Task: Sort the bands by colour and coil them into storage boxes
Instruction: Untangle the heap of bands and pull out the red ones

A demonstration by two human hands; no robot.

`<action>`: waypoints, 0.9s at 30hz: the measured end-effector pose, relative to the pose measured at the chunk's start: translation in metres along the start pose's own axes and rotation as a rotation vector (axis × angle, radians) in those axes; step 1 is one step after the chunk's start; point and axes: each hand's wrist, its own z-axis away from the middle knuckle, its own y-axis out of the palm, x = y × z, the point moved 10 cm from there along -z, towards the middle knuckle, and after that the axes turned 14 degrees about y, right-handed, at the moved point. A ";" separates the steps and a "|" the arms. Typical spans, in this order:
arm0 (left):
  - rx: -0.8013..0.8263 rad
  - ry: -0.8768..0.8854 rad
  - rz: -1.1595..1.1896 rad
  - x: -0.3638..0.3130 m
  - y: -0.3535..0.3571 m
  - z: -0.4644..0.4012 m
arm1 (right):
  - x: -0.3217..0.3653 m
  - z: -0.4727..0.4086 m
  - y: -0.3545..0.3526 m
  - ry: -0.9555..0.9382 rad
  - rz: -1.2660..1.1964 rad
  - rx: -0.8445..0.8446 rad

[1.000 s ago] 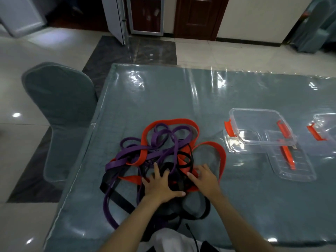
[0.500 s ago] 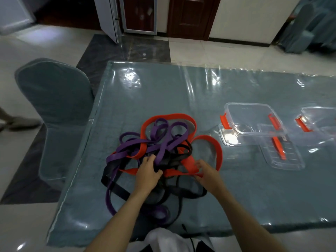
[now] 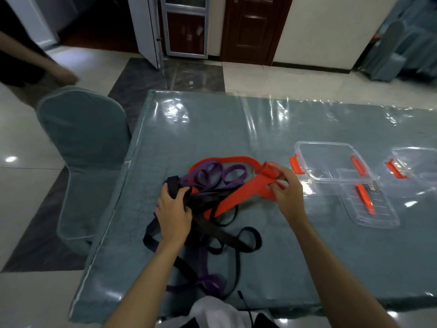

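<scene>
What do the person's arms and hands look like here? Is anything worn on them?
Both forearms are bare up to the bottom edge of the picture: no sleeves, gloves, watch or rings show on the left hand or right hand. A white garment with dark parts and a thin black cable show between the arms.

I see dim indoor light, white glare on the table's plastic cover (image 3: 175, 112), glossy floor (image 3: 14, 162), edges bowed, soft blur.

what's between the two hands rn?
Head view: between left hand and right hand lie tangled black bands and the orange band.
</scene>
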 end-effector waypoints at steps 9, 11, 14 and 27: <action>0.349 0.340 -0.319 -0.070 0.060 -0.010 | 0.035 0.000 0.029 0.060 -0.132 0.072; 0.422 0.290 -0.378 -0.062 0.070 -0.012 | 0.043 -0.005 0.025 0.063 -0.186 0.068; 0.417 0.262 -0.383 -0.061 0.065 -0.023 | 0.055 -0.013 0.020 0.053 -0.222 0.063; 0.283 0.658 -0.030 -0.136 -0.014 -0.080 | 0.070 -0.054 -0.009 0.063 -0.298 0.081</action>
